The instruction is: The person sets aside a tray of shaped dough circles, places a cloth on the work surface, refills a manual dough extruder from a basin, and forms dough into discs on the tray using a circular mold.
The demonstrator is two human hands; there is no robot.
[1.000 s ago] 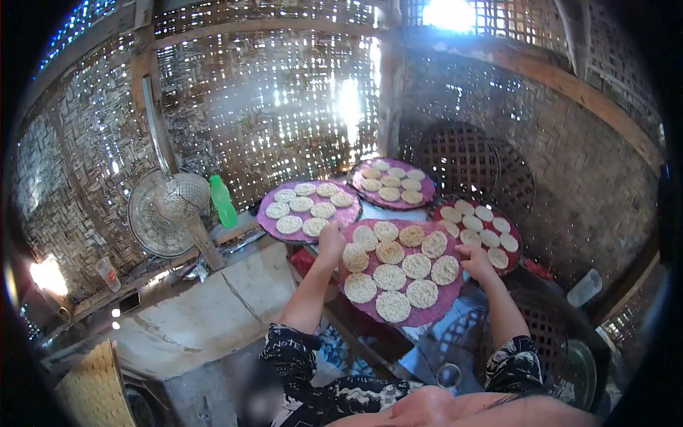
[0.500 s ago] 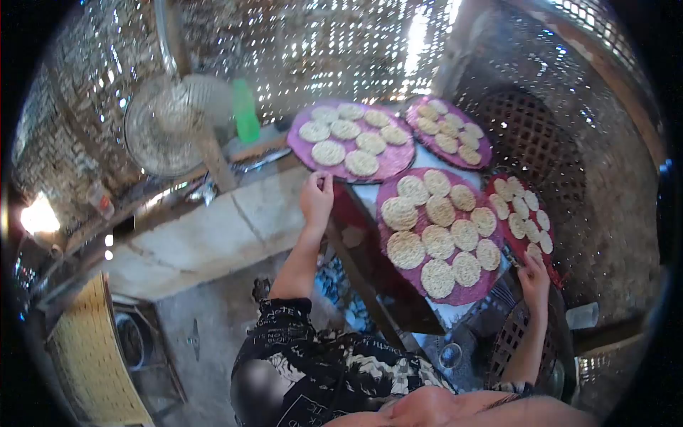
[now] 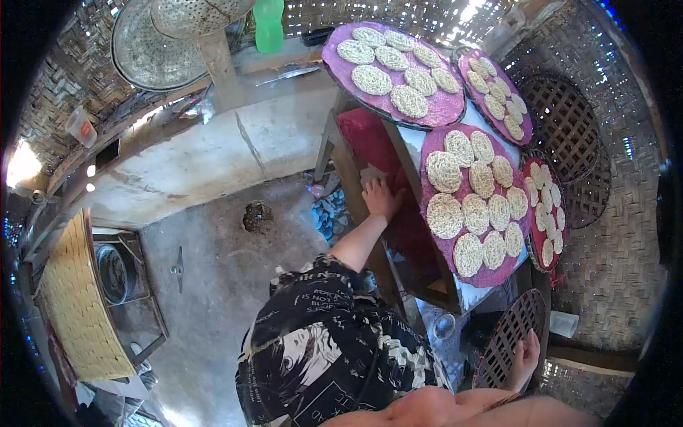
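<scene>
My left hand [image 3: 380, 199] reaches low beside the table, fingers spread, against the dark red cloth [image 3: 366, 142] on the shelf under the tabletop. Whether it presses on the cloth I cannot tell. At lower right my right hand [image 3: 525, 354] is raised with loosely parted fingers and nothing seen in it, in front of a dark open-weave basket [image 3: 509, 334]. Above it, round flat noodle-like cakes [image 3: 475, 213] lie in rows on a pink cloth-covered tray [image 3: 455, 139]. More cakes sit on another pink tray [image 3: 445, 107], a smaller pink tray [image 3: 526, 128] and a narrow red tray [image 3: 548, 263].
A green bottle [image 3: 269, 28] and large round sieves [image 3: 153, 53] are at upper left. Two dark lattice baskets [image 3: 565, 128] hang on the woven wall. A clear cup [image 3: 564, 324] stands at right. Blue scraps [image 3: 329, 224] lie on the concrete floor.
My left hand has left the upper tray's edge and dropped to the red cloth under the table. My right hand has moved from the red tray down towards the basket. The view has shifted.
</scene>
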